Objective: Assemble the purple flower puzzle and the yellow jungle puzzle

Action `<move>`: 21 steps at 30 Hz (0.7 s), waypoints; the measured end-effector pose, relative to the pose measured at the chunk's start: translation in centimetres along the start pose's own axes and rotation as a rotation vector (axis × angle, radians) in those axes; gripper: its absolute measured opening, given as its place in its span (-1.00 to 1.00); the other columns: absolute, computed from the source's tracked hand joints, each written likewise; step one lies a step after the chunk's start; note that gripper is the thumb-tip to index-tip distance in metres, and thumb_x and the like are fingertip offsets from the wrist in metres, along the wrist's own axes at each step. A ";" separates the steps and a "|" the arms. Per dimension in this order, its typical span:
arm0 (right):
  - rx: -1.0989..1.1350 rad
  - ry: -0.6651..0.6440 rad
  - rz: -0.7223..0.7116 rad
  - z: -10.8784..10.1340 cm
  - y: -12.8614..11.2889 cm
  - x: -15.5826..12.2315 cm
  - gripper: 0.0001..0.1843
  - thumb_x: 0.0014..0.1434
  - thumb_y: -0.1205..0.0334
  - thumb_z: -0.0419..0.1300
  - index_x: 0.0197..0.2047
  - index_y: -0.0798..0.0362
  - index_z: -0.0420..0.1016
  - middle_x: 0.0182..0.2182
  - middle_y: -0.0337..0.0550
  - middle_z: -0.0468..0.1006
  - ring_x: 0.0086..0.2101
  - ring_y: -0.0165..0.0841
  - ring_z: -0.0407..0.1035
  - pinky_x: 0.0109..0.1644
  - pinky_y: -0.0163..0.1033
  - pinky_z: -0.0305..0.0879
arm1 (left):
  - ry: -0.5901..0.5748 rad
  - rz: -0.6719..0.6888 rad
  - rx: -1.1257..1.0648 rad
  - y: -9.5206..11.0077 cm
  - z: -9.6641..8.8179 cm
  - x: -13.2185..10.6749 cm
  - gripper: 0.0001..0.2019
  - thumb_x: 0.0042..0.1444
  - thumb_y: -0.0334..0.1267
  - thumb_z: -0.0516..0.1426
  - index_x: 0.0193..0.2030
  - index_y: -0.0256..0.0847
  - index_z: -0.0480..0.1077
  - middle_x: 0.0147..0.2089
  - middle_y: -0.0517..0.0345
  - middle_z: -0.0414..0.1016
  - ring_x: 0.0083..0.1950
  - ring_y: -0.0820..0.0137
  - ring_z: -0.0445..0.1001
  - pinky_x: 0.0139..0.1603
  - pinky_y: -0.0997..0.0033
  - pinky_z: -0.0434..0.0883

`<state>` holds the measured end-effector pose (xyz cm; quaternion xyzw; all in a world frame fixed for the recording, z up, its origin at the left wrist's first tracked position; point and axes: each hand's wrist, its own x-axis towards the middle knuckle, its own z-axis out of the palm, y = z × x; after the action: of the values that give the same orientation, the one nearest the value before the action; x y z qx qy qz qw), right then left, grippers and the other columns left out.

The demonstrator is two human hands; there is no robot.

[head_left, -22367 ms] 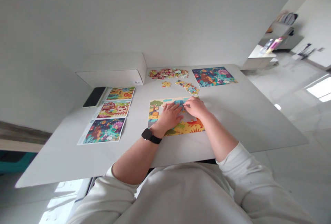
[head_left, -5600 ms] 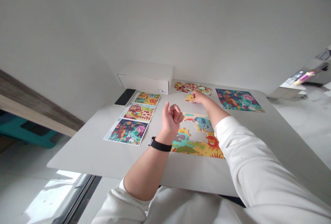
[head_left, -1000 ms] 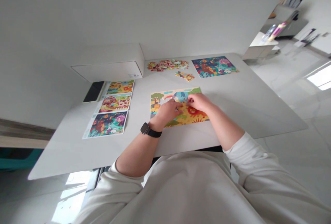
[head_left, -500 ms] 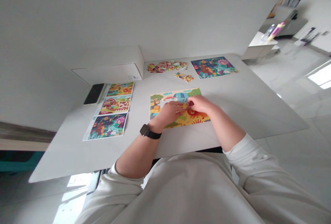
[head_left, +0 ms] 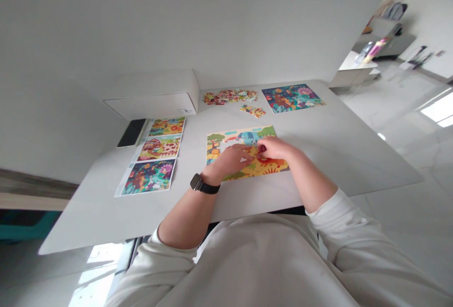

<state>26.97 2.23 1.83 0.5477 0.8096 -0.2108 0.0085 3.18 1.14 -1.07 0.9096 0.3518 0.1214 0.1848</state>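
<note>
A colourful animal jigsaw puzzle (head_left: 231, 137) lies flat on the white table (head_left: 336, 156) in front of me. My left hand (head_left: 231, 158), with a black watch on its wrist, rests on the puzzle's middle with fingers stretched flat. My right hand (head_left: 274, 148) lies beside it, fingertips curled and pressed down on a piece in the puzzle's centre. The two hands almost touch. A small cluster of loose pieces (head_left: 252, 110) lies beyond the puzzle, and a bigger pile of pieces (head_left: 230, 96) sits near the table's far edge.
A finished blue puzzle (head_left: 290, 98) lies at the far right. Three picture cards (head_left: 157, 156) sit in a column at the left, with a black phone (head_left: 131, 132) and a white box (head_left: 155, 94) beyond them. Wall behind the table; open floor to the right.
Both hands have stayed on the puzzle's centre, shifting only slightly. Earlier my right hand reached out to the loose pieces and came back; the gap in the puzzle's middle has been largely filled.
</note>
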 end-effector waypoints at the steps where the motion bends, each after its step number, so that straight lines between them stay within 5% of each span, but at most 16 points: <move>1: -0.001 0.008 -0.011 0.0 0.0 0.0 -0.86 0.19 0.22 0.50 -0.16 -0.02 0.70 -0.15 -0.12 0.75 -0.17 -0.25 0.56 -0.14 -0.27 0.29 | 0.000 0.000 -0.002 0.0 0.0 0.0 -0.81 0.31 -0.18 0.33 -0.01 0.02 0.77 0.37 -0.01 0.61 0.35 0.09 0.60 0.45 0.07 0.46; 21: 0.037 0.018 -0.053 -0.3 -0.2 -0.1 -0.74 0.03 0.16 0.59 -0.33 0.01 0.62 -0.23 -0.11 0.70 -0.18 -0.22 0.56 -0.14 -0.25 0.33 | 0.028 0.040 0.047 0.4 -0.3 -0.4 -0.84 0.32 -0.19 0.31 -0.10 0.00 0.78 0.29 0.00 0.67 0.30 0.09 0.61 0.41 0.05 0.46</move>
<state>26.92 2.21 2.12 0.5280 0.8199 -0.2209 -0.0145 3.02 0.70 -0.65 0.9187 0.3388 0.1295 0.1561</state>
